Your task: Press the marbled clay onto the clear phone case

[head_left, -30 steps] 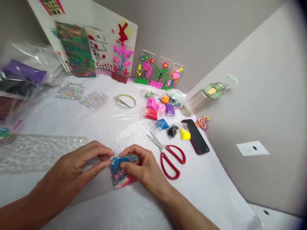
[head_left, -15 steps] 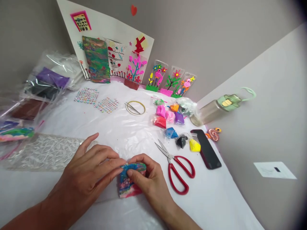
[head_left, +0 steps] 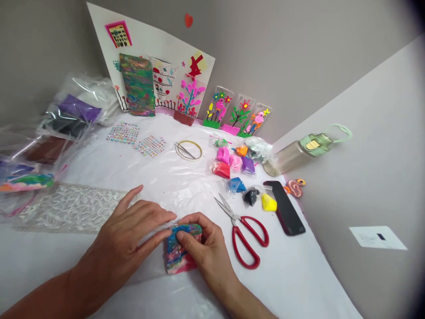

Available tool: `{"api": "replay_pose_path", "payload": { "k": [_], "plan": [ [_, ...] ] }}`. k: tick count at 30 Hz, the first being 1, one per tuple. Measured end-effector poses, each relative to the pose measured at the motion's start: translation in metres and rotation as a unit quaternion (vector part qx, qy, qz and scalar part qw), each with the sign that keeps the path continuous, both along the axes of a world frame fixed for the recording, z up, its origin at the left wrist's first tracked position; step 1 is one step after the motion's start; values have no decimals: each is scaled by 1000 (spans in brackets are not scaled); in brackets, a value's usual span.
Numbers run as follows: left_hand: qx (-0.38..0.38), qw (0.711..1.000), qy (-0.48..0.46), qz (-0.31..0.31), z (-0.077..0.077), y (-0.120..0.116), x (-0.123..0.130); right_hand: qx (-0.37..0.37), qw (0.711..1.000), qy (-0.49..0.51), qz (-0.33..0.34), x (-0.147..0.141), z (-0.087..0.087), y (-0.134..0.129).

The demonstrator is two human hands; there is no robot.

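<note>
A small flat slab of marbled clay [head_left: 181, 259], streaked blue, green, red and pink, is held near the bottom middle of the head view. My right hand [head_left: 207, 248] grips its upper right side, thumb pressed on the front and fingers curled behind. My left hand [head_left: 122, 243] is at the slab's upper left corner, its thumb tip at the edge and its fingers stretched out above, apart from the thumb. Red-handled scissors [head_left: 236, 219] lie partly open to the right of my right hand. The slab's back is hidden.
Wrapped clay packets [head_left: 235, 162], a black phone [head_left: 288, 212] and a bottle [head_left: 288, 156] are on the right. Gem stickers [head_left: 151, 146] and a bangle [head_left: 189, 149] lie farther back. Plastic bags [head_left: 49, 150] and a white-patterned clear sheet [head_left: 69, 208] are left. Decorated panels [head_left: 137, 84] stand behind.
My left hand's fingers have lifted slightly off the slab's top corner, widening the gap to the thumb. My right hand keeps its grip. The view has shifted slightly.
</note>
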State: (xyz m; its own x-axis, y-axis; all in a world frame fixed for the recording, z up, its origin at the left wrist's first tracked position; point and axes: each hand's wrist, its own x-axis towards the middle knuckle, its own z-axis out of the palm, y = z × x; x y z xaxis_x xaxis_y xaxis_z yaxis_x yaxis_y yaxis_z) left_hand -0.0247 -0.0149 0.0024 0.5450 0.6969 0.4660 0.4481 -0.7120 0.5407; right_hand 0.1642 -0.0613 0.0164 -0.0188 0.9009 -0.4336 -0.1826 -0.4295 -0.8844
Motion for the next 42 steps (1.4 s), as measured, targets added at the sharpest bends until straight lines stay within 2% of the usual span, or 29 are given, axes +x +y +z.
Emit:
{"api": "replay_pose_path", "payload": {
  "k": [6,10,13,16,22,27,38,42],
  "plan": [
    [0,999,4,-37,-3,0,-1,6,1000,-4,-2,1,-3,0],
    [-36,999,-18,-8,-7,-3,1,6,1000,1,3,1,-2,0],
    [-50,998,-18,-15,-8,-3,2,10,1000,-1,1,0,-1,0],
    [-36,999,-11,-21,-6,-2,1,11,1000,-7,-5,0,0,0],
    [-20,999,-14,31,-2,1,0,4,1000,-10,-18,0,2,1],
    [-18,1000,-12,16,-2,0,2,11,1000,-23,-14,0,0,0],
    [-32,999,-33,29,-1,-6,5,14,1000,-28,-2,-1,-3,-3],
    [-7,999,-25,29,-1,-6,4,14,999,-29,-5,-1,-3,-2]
  ]
}}
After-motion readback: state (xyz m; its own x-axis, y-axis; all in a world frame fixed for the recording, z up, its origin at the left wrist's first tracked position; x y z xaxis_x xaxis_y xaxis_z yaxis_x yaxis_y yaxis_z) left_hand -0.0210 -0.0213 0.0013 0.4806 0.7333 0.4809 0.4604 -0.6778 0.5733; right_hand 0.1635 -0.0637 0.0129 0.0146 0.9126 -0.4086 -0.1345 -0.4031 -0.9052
